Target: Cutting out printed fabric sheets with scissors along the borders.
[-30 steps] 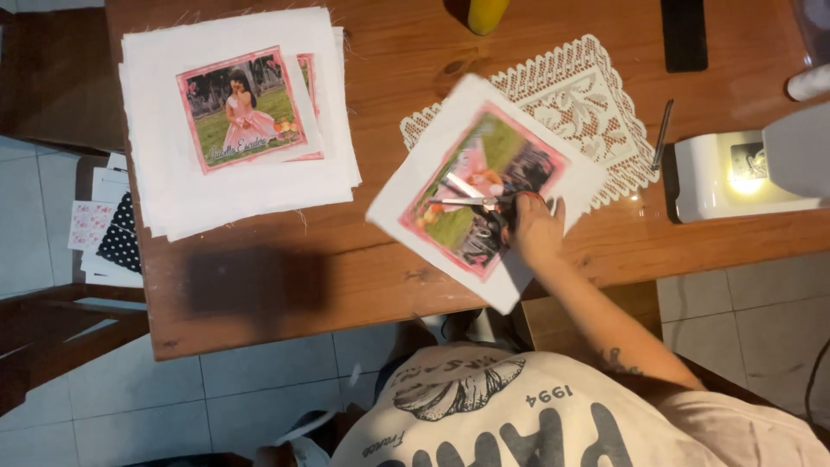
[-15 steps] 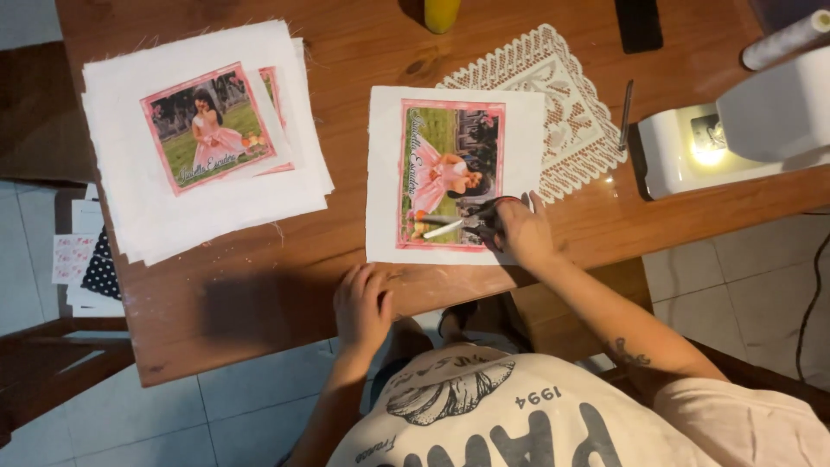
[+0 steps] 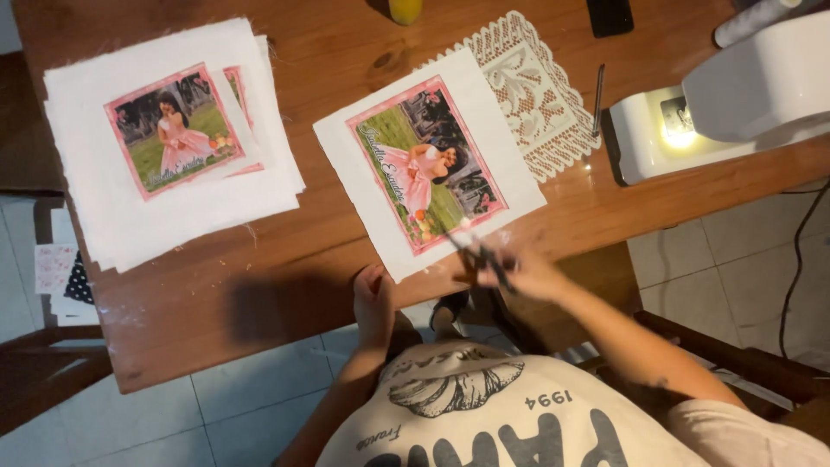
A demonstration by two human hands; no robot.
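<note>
The room light is warm and rather dim — the brightest spot is the small lamp (image 3: 677,136) on the white sewing machine (image 3: 735,99), which glares. The right hand (image 3: 527,272) is blurred by motion. A soft shadow lies on the wooden table (image 3: 259,298).

Home sewing corner — wooden table (image 3: 259,285), white sewing machine (image 3: 743,95), lace doily (image 3: 527,95), stacked printed fabric squares (image 3: 164,138) — tiled floor (image 3: 225,406).

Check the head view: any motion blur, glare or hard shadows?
Head view: right hand and dark scissors smeared by motion blur; white sewing machine's lamp blown out; left hand sharp, casting a dark shadow on the brown wooden table.
</note>
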